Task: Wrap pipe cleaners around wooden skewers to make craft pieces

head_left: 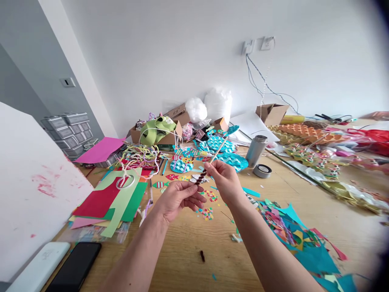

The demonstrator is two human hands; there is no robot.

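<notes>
A thin wooden stick (219, 148) slants up to the right above the table, between my two hands. Around its lower end winds a dark brown fuzzy strip (201, 177) in a spiral. My right hand (224, 178) pinches the stick just above the spiral. The thumb and index finger of my left hand (181, 195) close on the strip's lower end, the other fingers loosely curled. Beyond the stick's top is a blue paper piece (233, 129); whether they are joined I cannot tell. A short dark brown piece (202, 256) lies on the table nearer to me.
Coloured paper sheets (130, 202), a black phone (74, 265) and a white board (39, 190) are at the left. Behind my hands lie paper fish (160, 184) and blue wavy discs (232, 161). A steel flask (257, 151) and paper scraps (316, 253) stand or lie at the right.
</notes>
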